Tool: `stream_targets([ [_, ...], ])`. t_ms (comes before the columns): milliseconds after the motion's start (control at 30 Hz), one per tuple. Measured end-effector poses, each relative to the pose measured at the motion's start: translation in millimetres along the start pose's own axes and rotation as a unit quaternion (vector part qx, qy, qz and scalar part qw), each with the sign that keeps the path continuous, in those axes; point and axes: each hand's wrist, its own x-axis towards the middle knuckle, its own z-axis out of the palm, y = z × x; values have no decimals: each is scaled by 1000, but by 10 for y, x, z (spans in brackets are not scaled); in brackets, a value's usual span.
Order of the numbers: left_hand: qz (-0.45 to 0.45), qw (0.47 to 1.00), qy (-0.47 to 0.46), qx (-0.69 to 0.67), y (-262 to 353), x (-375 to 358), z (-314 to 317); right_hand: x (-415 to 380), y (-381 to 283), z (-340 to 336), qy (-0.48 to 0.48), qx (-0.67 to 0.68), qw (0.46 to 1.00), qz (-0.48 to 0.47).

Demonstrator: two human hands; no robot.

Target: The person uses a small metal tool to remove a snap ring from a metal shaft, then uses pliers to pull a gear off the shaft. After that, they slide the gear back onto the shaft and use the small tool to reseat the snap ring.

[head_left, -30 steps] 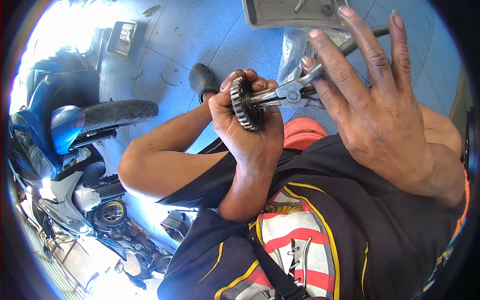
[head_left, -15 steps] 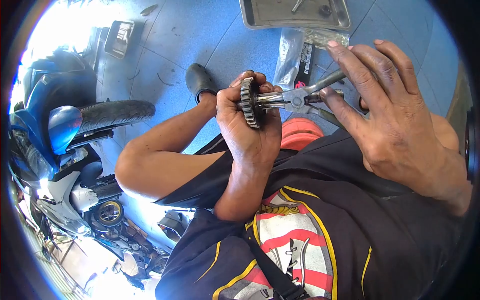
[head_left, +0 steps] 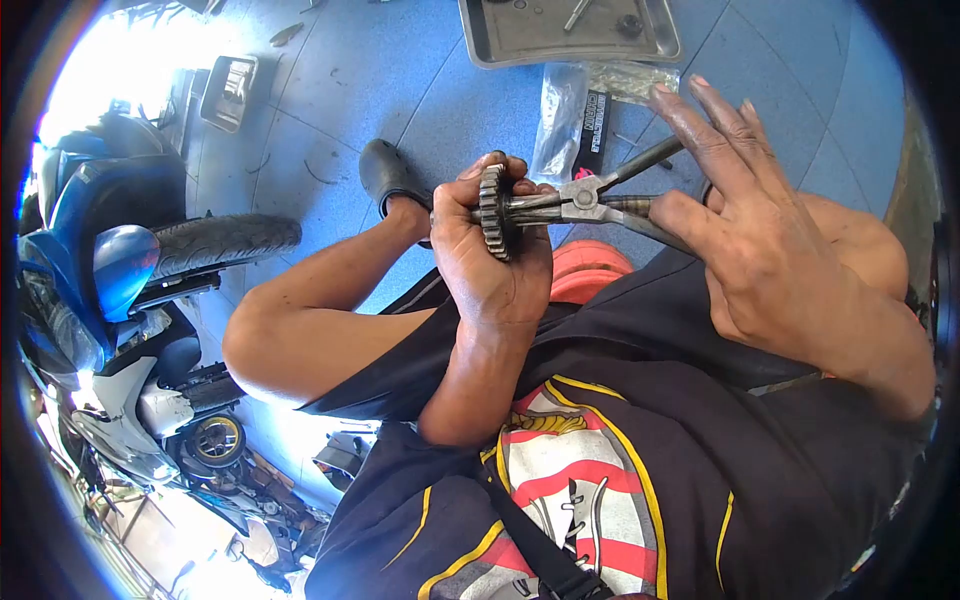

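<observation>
In the middle of the head view, my left hand [head_left: 492, 275] is wrapped round a toothed gear [head_left: 492, 212] on a metal shaft [head_left: 632, 204]. The fingers curl behind the gear and its teeth face left. Circlip pliers [head_left: 584, 200] lie along the shaft, their jaws pointing left at the gear's face and their handles spread apart. My right hand [head_left: 765, 235] is on those handles from the right. Its thumb presses near the lower handle and shaft end, while the other fingers stretch out past the upper handle.
A metal tray [head_left: 570, 50] with small parts sits on the blue tiled floor. Beside it lie a plastic bag [head_left: 560, 120] and a black printed strip [head_left: 594, 130]. A smaller tray [head_left: 230, 95] is farther left, above a motorcycle wheel [head_left: 230, 238]. Red stool-like rings [head_left: 592, 270] show below my hands.
The view has shifted slightly, so the floor things sit a little further left. My right thumb has shifted on the pliers, closer to the shaft end; the left hand keeps its hold.
</observation>
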Motion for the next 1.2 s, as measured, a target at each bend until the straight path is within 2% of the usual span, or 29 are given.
stream_targets([
  [67,17,1000,-5,12,0,-18,4,-6,-5,-19,-20,8,1000,16],
  [133,21,1000,-5,20,-18,-39,13,-3,-18,-96,-88,21,995,32],
  [400,20,999,6,42,-68,-67,67,-40,72,-285,-120,84,989,23],
  [467,-12,1000,-26,7,-67,-58,33,-38,68,-308,-123,76,989,17],
  [567,-14,1000,18,4,-81,-59,51,-71,54,-293,-98,78,992,13],
  [667,-13,1000,-16,5,-76,-67,27,-87,28,-260,-87,73,993,21],
  [767,-3,1000,4,-1,-83,-134,138,-52,16,-257,-64,106,992,6],
  [1033,28,999,-25,-6,-61,-167,113,-32,-72,-212,8,56,998,-15],
  [1200,41,999,-12,9,-66,-169,92,-13,-73,-183,-7,11,1000,-13],
])
